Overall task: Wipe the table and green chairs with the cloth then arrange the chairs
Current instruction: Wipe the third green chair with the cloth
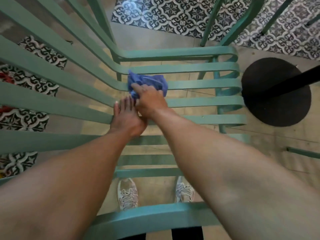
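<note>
I look straight down on a green slatted chair [204,84]; its seat slats run to the right and its back slats sweep up to the left. A crumpled blue cloth [149,81] lies on the seat slats near the bend where seat meets back. My right hand [149,101] presses on the cloth's near side, forefinger stretched out over it. My left hand [127,116] lies flat, fingers extended together, on a slat just left of the right hand, touching it. The table top is out of view.
A black round table base [277,92] with a dark pole stands on the floor to the right of the chair. Legs of another green chair [210,21] rise at the top. Patterned tiles [173,13] cover the floor. My shoes [127,194] show beneath the slats.
</note>
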`<state>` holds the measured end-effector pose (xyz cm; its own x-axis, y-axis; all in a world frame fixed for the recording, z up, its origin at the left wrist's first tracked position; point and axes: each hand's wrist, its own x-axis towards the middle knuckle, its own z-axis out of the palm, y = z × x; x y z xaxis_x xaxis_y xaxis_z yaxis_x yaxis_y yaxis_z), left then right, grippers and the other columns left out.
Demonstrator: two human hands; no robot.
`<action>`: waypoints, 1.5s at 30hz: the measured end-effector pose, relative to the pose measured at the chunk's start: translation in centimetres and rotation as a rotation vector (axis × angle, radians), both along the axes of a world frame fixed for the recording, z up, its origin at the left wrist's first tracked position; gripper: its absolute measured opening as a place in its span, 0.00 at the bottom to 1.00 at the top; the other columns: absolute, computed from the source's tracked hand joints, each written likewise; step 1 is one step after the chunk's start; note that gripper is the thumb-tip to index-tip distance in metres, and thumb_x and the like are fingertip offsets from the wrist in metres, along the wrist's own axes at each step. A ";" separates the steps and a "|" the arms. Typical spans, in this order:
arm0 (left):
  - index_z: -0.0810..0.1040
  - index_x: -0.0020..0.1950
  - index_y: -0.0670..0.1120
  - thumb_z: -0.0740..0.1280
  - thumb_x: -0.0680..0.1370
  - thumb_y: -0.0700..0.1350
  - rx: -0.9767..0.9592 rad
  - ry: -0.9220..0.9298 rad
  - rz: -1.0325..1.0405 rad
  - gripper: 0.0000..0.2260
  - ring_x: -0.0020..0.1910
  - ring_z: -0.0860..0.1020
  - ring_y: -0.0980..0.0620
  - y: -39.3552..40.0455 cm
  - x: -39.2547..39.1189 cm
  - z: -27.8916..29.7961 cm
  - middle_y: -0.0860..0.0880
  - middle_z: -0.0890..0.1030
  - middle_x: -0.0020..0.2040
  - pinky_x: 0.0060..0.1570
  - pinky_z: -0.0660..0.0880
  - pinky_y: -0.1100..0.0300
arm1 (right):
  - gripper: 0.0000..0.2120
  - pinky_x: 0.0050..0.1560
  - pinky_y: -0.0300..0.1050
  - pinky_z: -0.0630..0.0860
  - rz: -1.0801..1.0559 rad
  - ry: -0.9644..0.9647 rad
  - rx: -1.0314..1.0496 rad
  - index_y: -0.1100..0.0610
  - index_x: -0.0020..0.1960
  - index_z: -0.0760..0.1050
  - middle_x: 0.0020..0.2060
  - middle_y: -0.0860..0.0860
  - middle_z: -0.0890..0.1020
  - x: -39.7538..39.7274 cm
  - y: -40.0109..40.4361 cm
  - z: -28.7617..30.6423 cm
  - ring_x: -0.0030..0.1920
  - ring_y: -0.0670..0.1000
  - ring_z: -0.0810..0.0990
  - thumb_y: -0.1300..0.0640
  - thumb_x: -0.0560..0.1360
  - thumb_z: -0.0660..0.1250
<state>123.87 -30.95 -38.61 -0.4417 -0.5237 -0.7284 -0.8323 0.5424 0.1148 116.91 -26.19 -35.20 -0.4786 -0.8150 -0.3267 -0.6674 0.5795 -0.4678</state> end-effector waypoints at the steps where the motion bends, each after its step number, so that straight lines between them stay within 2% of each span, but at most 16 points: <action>1: 0.53 0.79 0.39 0.51 0.82 0.53 -0.134 0.040 -0.119 0.28 0.79 0.45 0.51 0.6 0.9 1.1 0.49 0.52 0.80 0.76 0.43 0.54 | 0.25 0.60 0.54 0.66 -0.049 0.137 0.032 0.52 0.73 0.61 0.64 0.56 0.73 -1.8 2.6 -0.1 0.63 0.58 0.71 0.57 0.77 0.59; 3: 0.39 0.79 0.41 0.44 0.82 0.59 -0.142 0.139 -0.184 0.32 0.78 0.37 0.45 1.5 3.3 2.2 0.43 0.39 0.79 0.75 0.35 0.49 | 0.29 0.61 0.56 0.64 -0.241 0.292 0.073 0.54 0.76 0.54 0.64 0.59 0.71 -7.0 9.1 -0.3 0.63 0.60 0.69 0.57 0.77 0.59; 6: 0.37 0.78 0.42 0.43 0.82 0.60 -0.163 0.179 -0.184 0.32 0.77 0.35 0.45 0.8 3.9 1.8 0.42 0.37 0.79 0.75 0.34 0.49 | 0.28 0.66 0.58 0.63 -0.567 0.299 0.129 0.61 0.73 0.58 0.65 0.64 0.70 -13.5 15.6 0.7 0.66 0.64 0.67 0.55 0.76 0.60; 9: 0.38 0.79 0.42 0.40 0.82 0.61 -0.100 0.201 -0.146 0.32 0.77 0.35 0.46 1.0 3.4 1.9 0.43 0.37 0.79 0.74 0.33 0.50 | 0.23 0.65 0.55 0.65 -0.737 0.273 0.160 0.65 0.64 0.67 0.61 0.67 0.73 -12.6 14.6 0.7 0.63 0.65 0.70 0.53 0.74 0.63; 11: 0.39 0.79 0.44 0.38 0.81 0.62 -0.055 0.225 -0.103 0.32 0.77 0.35 0.47 0.9 3.3 1.7 0.44 0.38 0.79 0.73 0.32 0.51 | 0.19 0.60 0.54 0.70 -0.662 0.207 0.145 0.63 0.60 0.71 0.56 0.65 0.76 -7.8 11.8 -0.1 0.59 0.65 0.73 0.53 0.73 0.63; 15: 0.46 0.80 0.46 0.39 0.83 0.57 0.001 0.324 0.042 0.28 0.78 0.40 0.51 0.8 2.8 2.0 0.46 0.44 0.80 0.74 0.34 0.53 | 0.13 0.55 0.51 0.72 -0.188 0.098 -0.015 0.56 0.55 0.77 0.53 0.58 0.75 2.4 4.9 -1.2 0.54 0.58 0.72 0.52 0.74 0.63; 18: 0.46 0.79 0.43 0.41 0.85 0.52 -0.012 0.378 0.055 0.25 0.78 0.43 0.53 0.3 3.5 1.6 0.46 0.47 0.80 0.75 0.37 0.56 | 0.16 0.62 0.54 0.66 0.032 0.229 -0.006 0.49 0.61 0.75 0.66 0.57 0.68 3.0 3.9 -1.2 0.64 0.60 0.66 0.49 0.74 0.65; 21: 0.44 0.80 0.45 0.41 0.83 0.59 -0.065 0.317 -0.126 0.29 0.78 0.40 0.49 0.8 4.3 1.6 0.44 0.43 0.80 0.75 0.36 0.52 | 0.23 0.71 0.65 0.52 0.228 0.311 0.113 0.39 0.69 0.66 0.78 0.54 0.48 -0.5 6.9 -1.7 0.76 0.63 0.48 0.46 0.75 0.63; 24: 0.38 0.79 0.48 0.44 0.78 0.69 -0.122 0.223 -0.264 0.38 0.77 0.35 0.47 2.8 6.1 2.1 0.44 0.36 0.79 0.75 0.36 0.49 | 0.23 0.69 0.61 0.59 0.184 0.308 0.130 0.42 0.71 0.63 0.77 0.54 0.55 -4.7 12.5 -1.0 0.74 0.60 0.58 0.48 0.77 0.60; 28: 0.33 0.78 0.43 0.50 0.74 0.73 -0.163 0.034 -0.348 0.48 0.77 0.35 0.45 4.3 8.6 3.7 0.42 0.34 0.78 0.75 0.36 0.49 | 0.23 0.69 0.58 0.61 -0.241 0.376 0.248 0.49 0.71 0.64 0.74 0.58 0.59 -8.7 20.4 0.0 0.72 0.62 0.62 0.50 0.76 0.58; 31: 0.31 0.77 0.43 0.52 0.75 0.72 -0.132 -0.118 -0.344 0.48 0.76 0.33 0.44 5.2 8.7 4.5 0.42 0.32 0.77 0.74 0.35 0.48 | 0.20 0.67 0.59 0.63 -0.449 0.395 0.337 0.55 0.67 0.67 0.71 0.62 0.62 -6.8 16.7 0.0 0.69 0.65 0.62 0.52 0.77 0.57; 34: 0.32 0.77 0.43 0.53 0.75 0.72 -0.104 -0.210 -0.344 0.48 0.76 0.32 0.43 6.1 8.7 4.7 0.42 0.31 0.77 0.73 0.35 0.45 | 0.18 0.70 0.60 0.62 -0.109 0.256 0.223 0.53 0.67 0.70 0.72 0.57 0.63 -0.5 7.8 0.3 0.71 0.62 0.61 0.51 0.79 0.57; 37: 0.37 0.79 0.46 0.52 0.78 0.65 -0.084 -0.277 -0.472 0.39 0.77 0.36 0.42 5.9 8.5 5.1 0.42 0.38 0.79 0.74 0.37 0.41 | 0.18 0.67 0.52 0.62 0.240 0.098 0.152 0.52 0.67 0.71 0.69 0.54 0.68 6.8 1.4 0.5 0.70 0.57 0.64 0.50 0.78 0.60; 39: 0.37 0.79 0.47 0.53 0.78 0.65 -0.078 -0.270 -0.469 0.40 0.77 0.35 0.42 5.6 8.5 4.8 0.43 0.39 0.79 0.74 0.37 0.41 | 0.17 0.65 0.52 0.62 0.256 0.120 0.097 0.52 0.65 0.72 0.65 0.52 0.72 6.8 1.5 0.5 0.67 0.56 0.67 0.50 0.77 0.59; 42: 0.33 0.78 0.43 0.55 0.74 0.72 -0.053 -0.219 -0.345 0.49 0.76 0.33 0.43 5.7 8.5 4.3 0.42 0.33 0.78 0.74 0.36 0.43 | 0.16 0.65 0.52 0.63 0.312 0.211 0.102 0.50 0.65 0.71 0.64 0.51 0.72 2.5 9.2 0.4 0.65 0.55 0.69 0.51 0.78 0.59; 45: 0.31 0.77 0.43 0.57 0.76 0.69 -0.009 -0.186 -0.344 0.48 0.76 0.31 0.44 5.3 8.5 4.8 0.42 0.30 0.76 0.74 0.36 0.45 | 0.16 0.58 0.51 0.70 0.066 0.269 0.205 0.52 0.64 0.72 0.63 0.53 0.73 -3.6 18.8 2.0 0.62 0.57 0.72 0.52 0.77 0.62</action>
<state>132.39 -25.69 -33.82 -0.4537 -0.3744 -0.8087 -0.6077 0.7937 -0.0266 113.28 -7.38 -33.25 -0.5184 -0.7775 -0.3562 -0.7900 0.5948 -0.1487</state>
